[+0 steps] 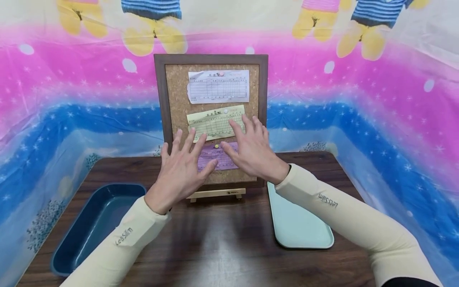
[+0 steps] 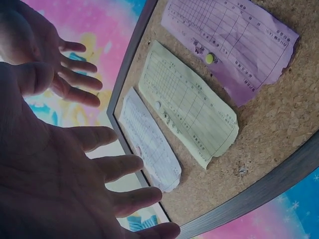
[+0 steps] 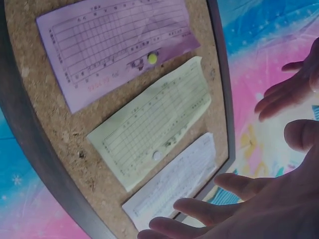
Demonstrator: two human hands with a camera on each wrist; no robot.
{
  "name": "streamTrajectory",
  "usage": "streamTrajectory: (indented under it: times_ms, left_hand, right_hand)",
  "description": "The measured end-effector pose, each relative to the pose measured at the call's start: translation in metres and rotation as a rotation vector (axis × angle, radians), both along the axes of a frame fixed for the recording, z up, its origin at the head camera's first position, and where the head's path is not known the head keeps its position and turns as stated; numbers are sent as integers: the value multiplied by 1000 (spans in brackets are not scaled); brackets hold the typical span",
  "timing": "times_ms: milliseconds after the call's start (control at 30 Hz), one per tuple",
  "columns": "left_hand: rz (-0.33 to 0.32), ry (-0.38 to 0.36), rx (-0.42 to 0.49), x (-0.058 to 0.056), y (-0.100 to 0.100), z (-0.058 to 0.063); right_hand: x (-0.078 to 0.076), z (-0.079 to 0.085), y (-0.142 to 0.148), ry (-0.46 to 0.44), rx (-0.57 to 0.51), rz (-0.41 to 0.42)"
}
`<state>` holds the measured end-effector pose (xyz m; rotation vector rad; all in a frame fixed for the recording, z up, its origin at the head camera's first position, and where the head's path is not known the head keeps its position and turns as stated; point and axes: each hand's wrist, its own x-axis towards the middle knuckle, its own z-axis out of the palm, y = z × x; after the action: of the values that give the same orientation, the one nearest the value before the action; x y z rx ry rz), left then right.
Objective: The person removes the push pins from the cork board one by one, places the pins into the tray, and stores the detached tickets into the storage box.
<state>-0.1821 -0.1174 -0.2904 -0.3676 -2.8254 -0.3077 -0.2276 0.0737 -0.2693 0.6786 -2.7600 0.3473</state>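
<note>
Both hands are raised in front of a framed cork board (image 1: 175,95), fingers spread and nothing held. My left hand (image 1: 181,167) is before the board's lower left, its fingertips overlapping the frame and cork in the head view. Before the lower right is my right hand (image 1: 256,151). Three printed slips are on the cork: a white slip (image 1: 218,89) on top, a tilted yellow-green slip (image 2: 187,102) with a white pushpin (image 1: 226,111), and a purple slip (image 3: 114,42) with a yellow pushpin (image 3: 152,58). The hands partly cover the lower two slips in the head view.
The board stands on a small wooden easel (image 1: 216,193) on a dark wood table (image 1: 222,239). A deep blue tray (image 1: 97,215) lies at the left, a pale mint tray (image 1: 301,223) at the right. Printed cloth (image 1: 394,99) hangs behind and around the table.
</note>
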Motion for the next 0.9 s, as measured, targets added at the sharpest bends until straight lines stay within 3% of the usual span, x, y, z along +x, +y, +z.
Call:
streamTrajectory:
  times_ms: [400,900]
  left_hand:
    - [24,-42,11,-21,-13,3]
    - [41,7,38,-39,-14,6]
  right_hand:
    - [-13,3,6,-37,-50,-17]
    - [-38,1,10,-32,-87,-36]
